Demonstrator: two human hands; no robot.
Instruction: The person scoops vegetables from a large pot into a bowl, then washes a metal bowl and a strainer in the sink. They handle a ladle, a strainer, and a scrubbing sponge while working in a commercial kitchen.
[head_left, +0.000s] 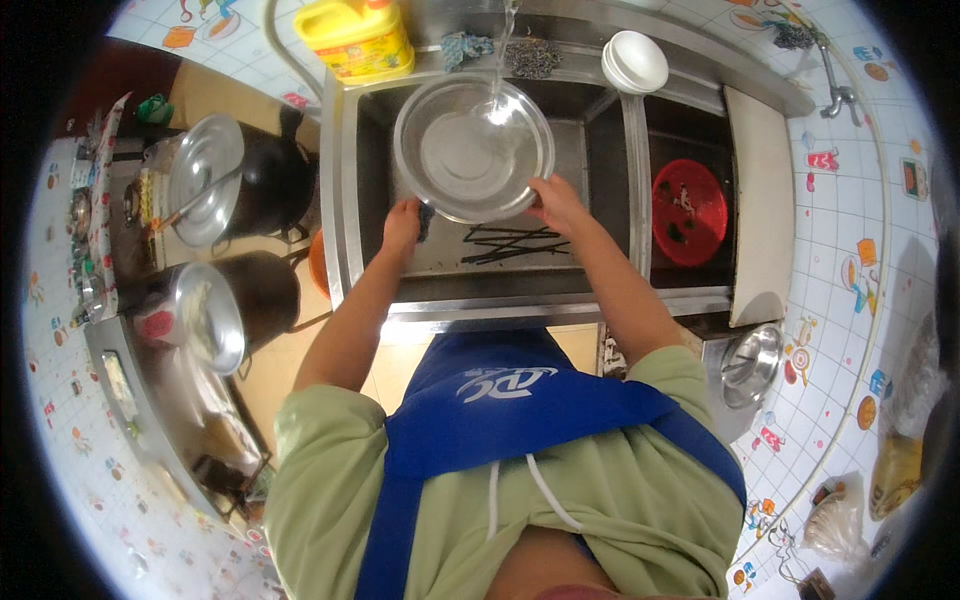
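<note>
A wide round metal basin (465, 154) is held over the large steel sink (517, 292), and a stream of water (507, 45) runs into it. My right hand (556, 204) grips its lower right rim. Just below the basin's lower left rim is my left hand (403, 225), with fingers curled at a dark cloth or scrubber (425, 221); whether it also touches the basin cannot be told. Several dark chopsticks or thin rods (514, 246) lie crossed on the sink floor.
Behind the sink stand a yellow jug (360, 45), a blue-green cloth (465, 49), a steel-wool scourer (532, 57) and stacked white bowls (636, 61). A red basket (690, 212) sits in the right basin beside a pale board (761, 210). Lidded pots are left.
</note>
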